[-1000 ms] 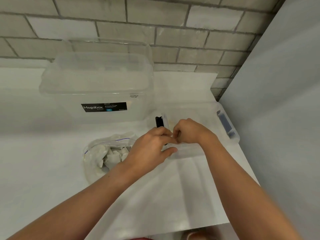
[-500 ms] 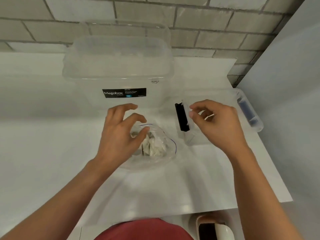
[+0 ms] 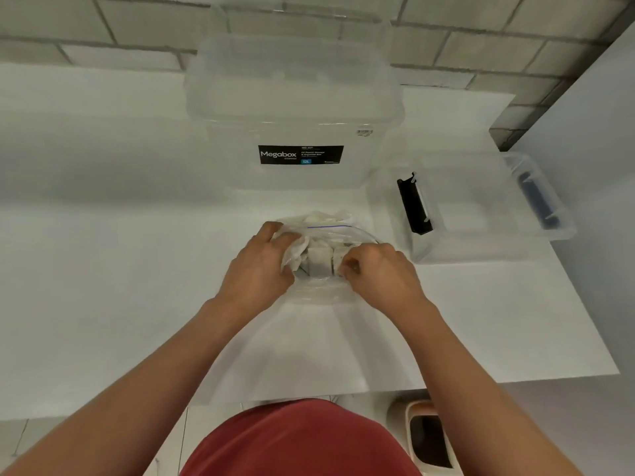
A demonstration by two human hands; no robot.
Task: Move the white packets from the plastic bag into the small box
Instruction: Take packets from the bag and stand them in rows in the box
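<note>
Gripping hands: left hand (image 3: 261, 266) and right hand (image 3: 374, 273) each pinch the plastic bag (image 3: 330, 231) at opposite sides.
White packets (image 3: 318, 261): inside the bag, between the hands.
Small box (image 3: 464, 249): on the surface (image 3: 137, 286), just right of the bag.

The thin clear plastic bag (image 3: 326, 235) looks glossy and crinkled. The white packets (image 3: 316, 262) inside look matt, like paper. The small clear plastic box (image 3: 481, 214) is smooth and shiny, the white desk (image 3: 103, 286) smooth and matt.
</note>
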